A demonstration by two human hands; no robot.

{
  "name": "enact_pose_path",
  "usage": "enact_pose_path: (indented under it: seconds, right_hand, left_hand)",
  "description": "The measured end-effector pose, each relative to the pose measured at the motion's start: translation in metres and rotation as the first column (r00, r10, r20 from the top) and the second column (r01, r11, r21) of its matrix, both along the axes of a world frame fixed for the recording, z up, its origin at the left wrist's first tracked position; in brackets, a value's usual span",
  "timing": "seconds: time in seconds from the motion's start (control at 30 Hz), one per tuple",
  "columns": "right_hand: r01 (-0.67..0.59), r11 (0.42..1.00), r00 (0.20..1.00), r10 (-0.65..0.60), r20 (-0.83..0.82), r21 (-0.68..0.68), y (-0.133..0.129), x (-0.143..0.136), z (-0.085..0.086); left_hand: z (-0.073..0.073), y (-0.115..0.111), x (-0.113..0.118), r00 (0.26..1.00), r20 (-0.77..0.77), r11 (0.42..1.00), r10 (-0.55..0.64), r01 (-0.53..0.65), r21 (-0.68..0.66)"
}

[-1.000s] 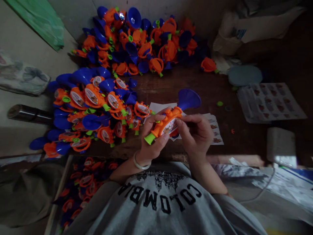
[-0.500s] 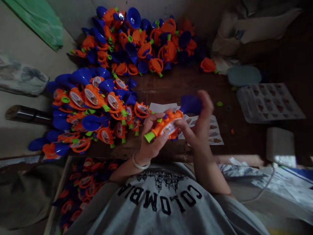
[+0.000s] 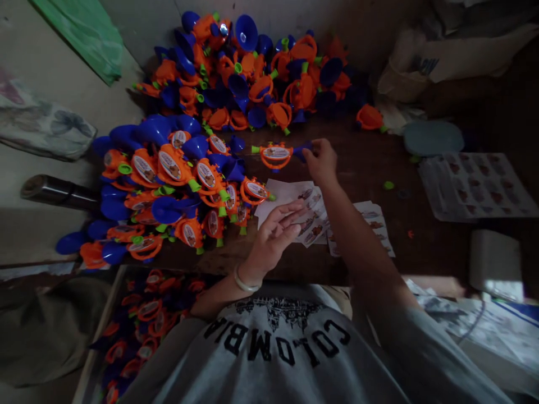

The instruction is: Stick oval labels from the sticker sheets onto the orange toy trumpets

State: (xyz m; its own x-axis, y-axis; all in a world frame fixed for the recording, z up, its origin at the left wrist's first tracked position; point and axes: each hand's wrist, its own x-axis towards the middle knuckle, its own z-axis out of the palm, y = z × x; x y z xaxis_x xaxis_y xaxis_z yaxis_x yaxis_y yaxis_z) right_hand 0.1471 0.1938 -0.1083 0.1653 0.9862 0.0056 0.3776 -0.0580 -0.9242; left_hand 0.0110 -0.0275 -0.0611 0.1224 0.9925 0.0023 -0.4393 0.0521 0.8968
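An orange toy trumpet [image 3: 275, 152] with a blue bell, a green mouthpiece and an oval sticker on its side is at the middle of the table. My right hand [image 3: 321, 161] is closed round its blue bell end, reaching across to the far side of the sticker sheets. My left hand [image 3: 275, 233] holds nothing; its fingers are apart and slightly curled over the near edge of a sticker sheet [image 3: 314, 216]. A second sticker sheet [image 3: 374, 227] lies partly under my right forearm.
Stickered trumpets [image 3: 170, 165] are heaped at the left, others [image 3: 252, 84] along the wall. More lie in a box [image 3: 147, 314] below the table edge. A dark bottle [image 3: 59, 193], a stack of sticker sheets [image 3: 480, 182], a pale-blue lid [image 3: 433, 137] and a white box [image 3: 496, 261] stand around.
The trumpet has gone from both hands near my body to farther out on the table, held by my right hand only. My left hand has let go of it.
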Motion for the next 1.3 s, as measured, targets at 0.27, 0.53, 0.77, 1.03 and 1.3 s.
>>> enact_pose_path:
  seconds: [0.27, 0.53, 0.77, 1.03, 1.3]
  right_hand:
    - [-0.262, 0.963, 0.949, 0.268, 0.165, -0.059, -0.027, 0.015, 0.007]
    - [-0.274, 0.871, 0.561, 0.488, 0.668, -0.407, -0.11, 0.086, 0.002]
    - [-0.196, 0.966, 0.81, 0.256, 0.528, -0.167, -0.122, 0.092, -0.016]
    - [-0.074, 0.989, 0.95, 0.109, -0.294, 0.125, -0.133, 0.103, -0.001]
    - [-0.065, 0.925, 0.987, 0.003, 0.161, 0.376, -0.179, 0.062, 0.038]
  left_hand:
    - [-0.009, 0.001, -0.018, 0.987, -0.09, 0.989, 0.135, -0.129, 0.074]
    - [-0.047, 0.002, -0.021, 0.855, -0.518, 0.999, -0.032, 0.034, -0.005]
    - [-0.077, 0.002, -0.015, 0.77, -0.638, 0.999, 0.014, 0.01, 0.034]
    - [-0.044, 0.004, -0.004, 0.965, -0.167, 0.976, 0.2, -0.211, -0.046]
    - [-0.011, 0.006, 0.011, 0.978, 0.061, 0.936, 0.2, -0.172, -0.306]
